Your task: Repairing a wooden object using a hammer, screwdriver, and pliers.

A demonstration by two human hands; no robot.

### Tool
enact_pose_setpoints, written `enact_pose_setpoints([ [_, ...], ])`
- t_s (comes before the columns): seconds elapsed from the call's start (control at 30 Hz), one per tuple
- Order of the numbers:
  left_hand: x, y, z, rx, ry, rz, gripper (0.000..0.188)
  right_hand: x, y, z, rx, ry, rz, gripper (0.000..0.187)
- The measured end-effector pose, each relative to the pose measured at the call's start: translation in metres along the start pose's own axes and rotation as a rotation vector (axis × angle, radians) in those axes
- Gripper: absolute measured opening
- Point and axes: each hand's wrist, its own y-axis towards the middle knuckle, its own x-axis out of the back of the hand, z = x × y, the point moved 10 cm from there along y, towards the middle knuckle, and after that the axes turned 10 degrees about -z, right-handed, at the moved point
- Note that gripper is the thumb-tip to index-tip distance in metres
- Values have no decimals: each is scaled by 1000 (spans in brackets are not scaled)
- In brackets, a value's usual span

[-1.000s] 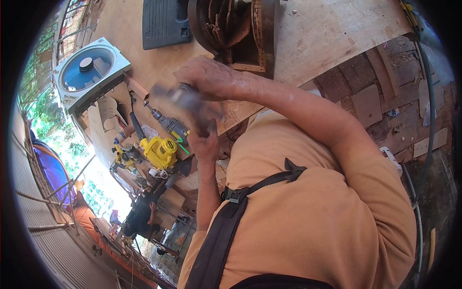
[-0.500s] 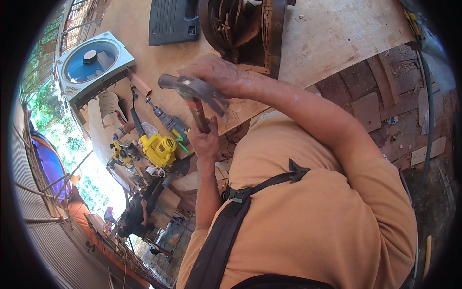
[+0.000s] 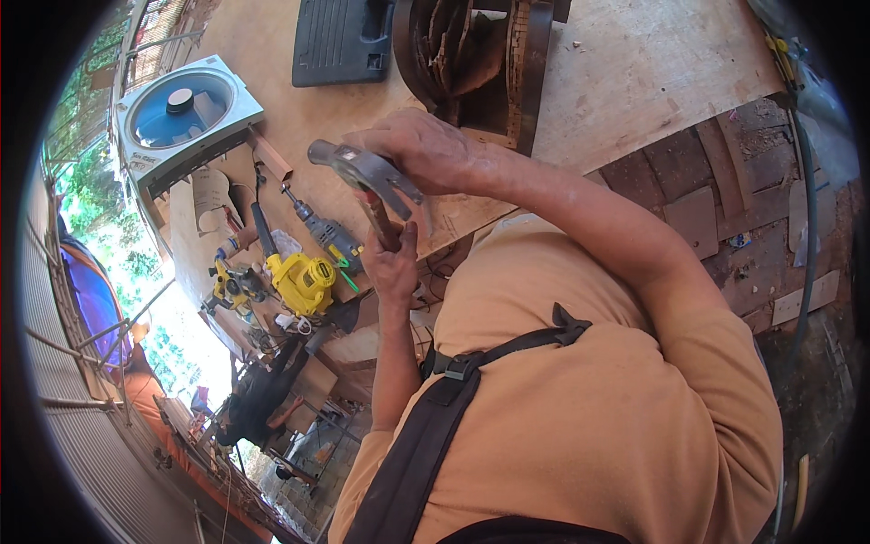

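Observation:
My left hand (image 3: 391, 265) is wrapped round the handle of a claw hammer (image 3: 352, 165), which is held up over the bench with its metal head raised. My right hand (image 3: 419, 150) is just behind the hammer head, its fingers curled together; what they hold, if anything, is hidden. Beyond that hand stands a dark curved wooden piece (image 3: 533, 77), hollow, with thin layered strips of wood inside it. I cannot tell whether my right hand touches it.
On the wooden bench (image 3: 625, 86) lie a black tool case (image 3: 337, 43), a boxed fan (image 3: 237, 104), a grey rotary tool (image 3: 328, 231) and a yellow blower (image 3: 299, 283). Wood pieces (image 3: 693, 222) cover the floor at right. Another person (image 3: 258, 399) is at lower left.
The bench and the things on it have shifted slightly right in view. Both hands and the hammer keep nearly the same pose, with the hammer still in my left hand.

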Motion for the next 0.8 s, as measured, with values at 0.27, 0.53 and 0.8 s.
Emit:
enact_pose_setpoints([
  [0.27, -10, 44, 71, 145, -192, -103, 17, -5, -5, 14, 4, -70, 17, 19],
  [0.53, -42, 93, 170, 262, 340, -31, 27, 57, -19, 28, -120, -47, 199, 29],
  [0.8, -43, 95, 152, 160, 543, 15, 39, 90, -44, 66, -97, 3, 67, 22],
])
